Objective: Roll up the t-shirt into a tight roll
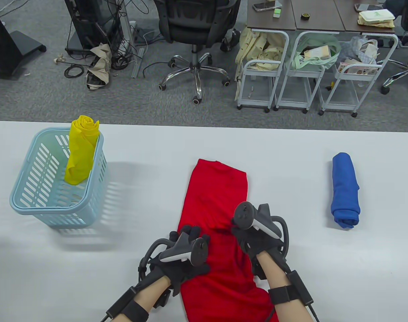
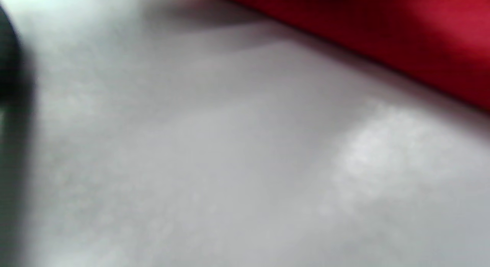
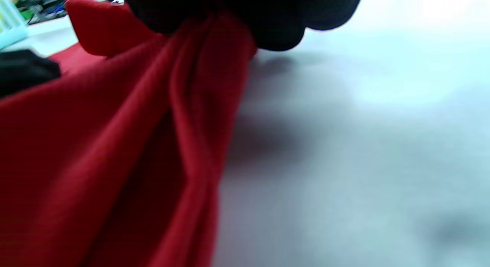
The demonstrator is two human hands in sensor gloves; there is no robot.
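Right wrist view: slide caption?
Right hand's gloved fingers pinch a bunched fold of the red t-shirt above the white table.

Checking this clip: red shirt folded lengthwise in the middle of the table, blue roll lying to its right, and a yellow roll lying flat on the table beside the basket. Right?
One error. The yellow roll is not on the table beside the basket; it stands upright inside it, leaning at the far right corner, as the table view shows. The red shirt and blue roll are as you describe.

1. My left hand (image 1: 187, 250) lies low at about 7 o'clock of the table view, palm down, fingertips reaching toward 12.
2. My right hand (image 1: 254, 231) sits just beside it at about 5 o'clock, fingers (image 3: 275, 26) bunched and pinching a fold.
3. Both forearms enter from 6 o'clock.
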